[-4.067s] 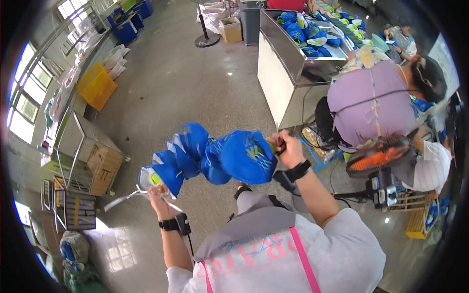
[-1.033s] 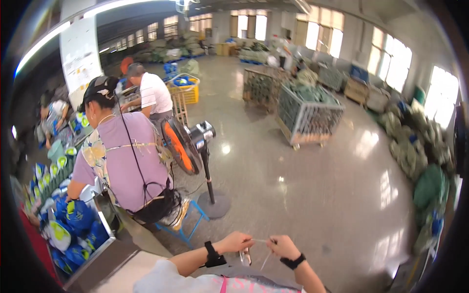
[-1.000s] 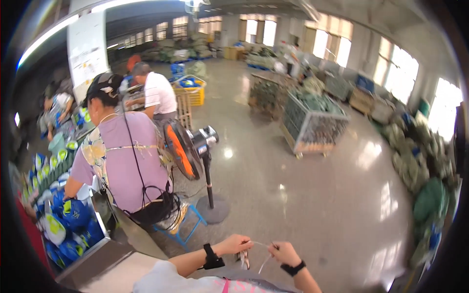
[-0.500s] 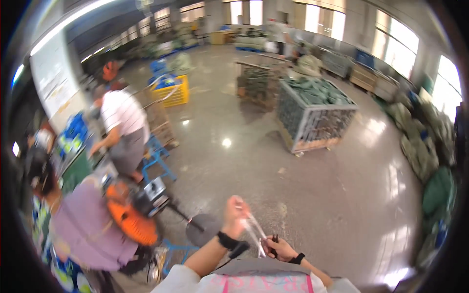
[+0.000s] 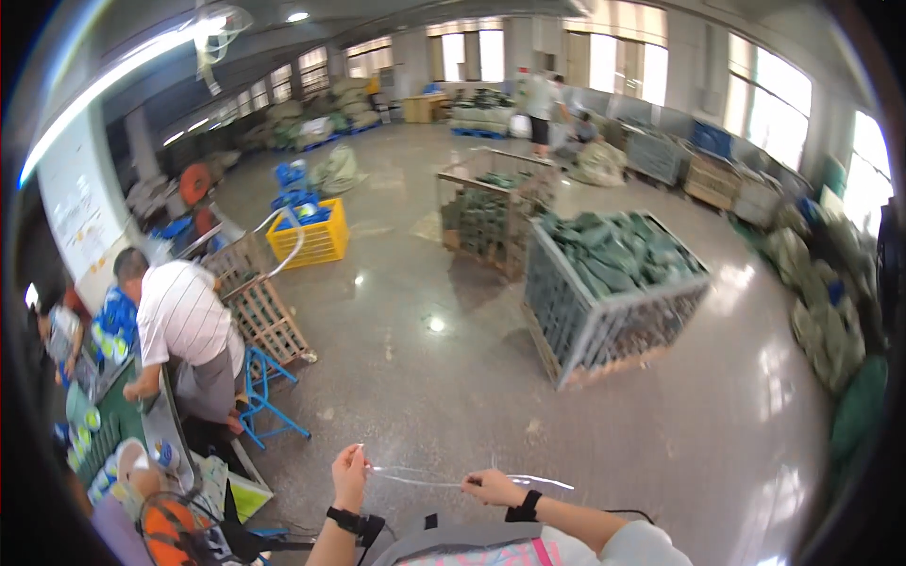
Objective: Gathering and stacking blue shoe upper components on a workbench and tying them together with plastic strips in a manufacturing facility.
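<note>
A thin, clear shiny strip (image 5: pixel 415 475) runs between my two hands in front of my body, slightly slack. My left hand (image 5: pixel 350 479) is closed, pinching one end between raised thumb and fingertips. Farther right, my right hand (image 5: pixel 494 489) is closed around the strip, and a loose end sticks out past it to the right. Whether anything else sits in the right palm is hidden. Both wrists wear black bands.
Ahead on the right stands a grey metal cage cart (image 5: pixel 618 325) heaped with green fabric; a rusty cage cart (image 5: pixel 491 212) is behind it. At left, a person (image 5: pixel 193 311) leans over a conveyor table beside a blue stool (image 5: pixel 269 396). An orange fan (image 5: pixel 175 530) stands near my left.
My hands have moved apart, drawing the strip out sideways. The dark tool seen in my right hand no longer shows. My view has turned, and the carts appear closer.
</note>
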Demonstrator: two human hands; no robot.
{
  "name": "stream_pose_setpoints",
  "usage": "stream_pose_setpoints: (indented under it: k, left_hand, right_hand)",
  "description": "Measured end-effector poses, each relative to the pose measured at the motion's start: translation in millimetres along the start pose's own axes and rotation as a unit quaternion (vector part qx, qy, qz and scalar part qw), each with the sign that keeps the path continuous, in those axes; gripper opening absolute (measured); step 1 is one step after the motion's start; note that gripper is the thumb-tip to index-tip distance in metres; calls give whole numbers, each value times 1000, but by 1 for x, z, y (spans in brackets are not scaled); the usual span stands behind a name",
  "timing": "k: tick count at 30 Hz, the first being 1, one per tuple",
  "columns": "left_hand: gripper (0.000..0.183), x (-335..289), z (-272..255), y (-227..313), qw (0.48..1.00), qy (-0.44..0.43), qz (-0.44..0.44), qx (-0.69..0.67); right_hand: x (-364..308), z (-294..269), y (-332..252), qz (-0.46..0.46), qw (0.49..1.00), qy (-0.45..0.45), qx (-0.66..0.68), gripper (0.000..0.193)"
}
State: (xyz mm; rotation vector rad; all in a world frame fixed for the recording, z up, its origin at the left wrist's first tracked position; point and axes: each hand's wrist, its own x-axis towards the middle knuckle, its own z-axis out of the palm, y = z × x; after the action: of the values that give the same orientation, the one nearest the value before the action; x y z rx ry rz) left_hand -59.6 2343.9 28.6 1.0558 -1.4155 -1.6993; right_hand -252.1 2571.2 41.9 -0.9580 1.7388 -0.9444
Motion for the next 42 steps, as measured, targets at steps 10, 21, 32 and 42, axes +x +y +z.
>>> stream_pose_setpoints:
  k: [10, 21, 32, 42]
  left_hand:
    - [23, 203, 6, -33, 979, 99, -122, -131]
    - [32, 516, 149, 92, 936, -121, 166, 285]
    - [29, 810, 143, 136, 927, -252, 53, 273]
    - [24, 1030, 47, 168, 883, 175, 95, -426]
  right_hand:
    - [285, -110, -80, -102, 946, -245, -188, 26]
    - [527, -251, -145, 61, 958, -248, -127, 27]
    - [872, -319, -248, -78, 985, -154, -21, 17]
    - [1151, -208, -365, -31, 958, -275, 81, 21]
